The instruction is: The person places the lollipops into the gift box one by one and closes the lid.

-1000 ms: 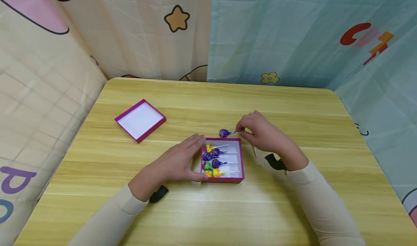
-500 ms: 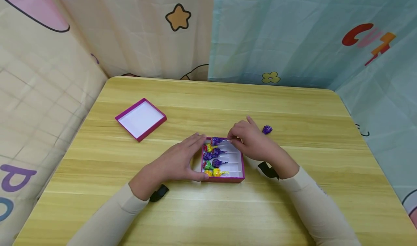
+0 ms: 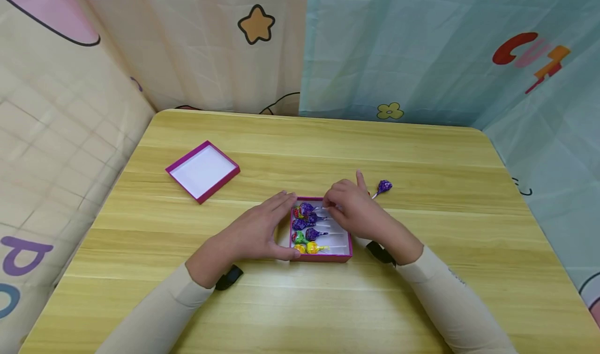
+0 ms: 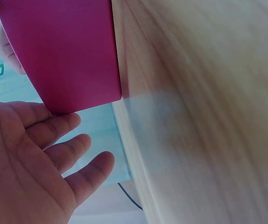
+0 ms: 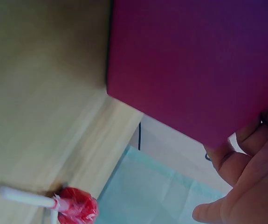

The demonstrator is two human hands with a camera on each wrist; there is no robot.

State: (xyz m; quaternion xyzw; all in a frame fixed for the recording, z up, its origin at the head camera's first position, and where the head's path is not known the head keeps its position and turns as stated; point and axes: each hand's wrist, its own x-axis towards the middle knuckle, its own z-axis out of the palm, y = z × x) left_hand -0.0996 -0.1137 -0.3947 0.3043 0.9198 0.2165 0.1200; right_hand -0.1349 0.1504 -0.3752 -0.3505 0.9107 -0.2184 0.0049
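Observation:
An open magenta box (image 3: 323, 258) with a white inside holds several wrapped lollipops, heads to the left and sticks to the right. My left hand (image 3: 253, 234) grips its left end, thumb at the near side and fingers at the far corner; in the left wrist view the fingertips (image 4: 71, 120) meet the box wall (image 4: 68, 56). Over the box's far part, my right hand (image 3: 351, 208) pinches the stick of a purple lollipop (image 3: 307, 208), whose head lies over a yellow one (image 3: 297, 213). The right wrist view shows the outer wall (image 5: 189, 65), hiding the pinched stick.
Behind the right hand lies another purple lollipop (image 3: 384, 186) on the wooden table (image 3: 300, 312). A red-wrapped lollipop (image 5: 78, 205) shows in the right wrist view. The box lid (image 3: 203, 172) rests inside up at the back left. Curtains hang behind the table.
My right hand has brought the purple lollipop from beyond the far wall into the box, moving toward me and left. The left hand stays on the box. Another purple lollipop has come into view.

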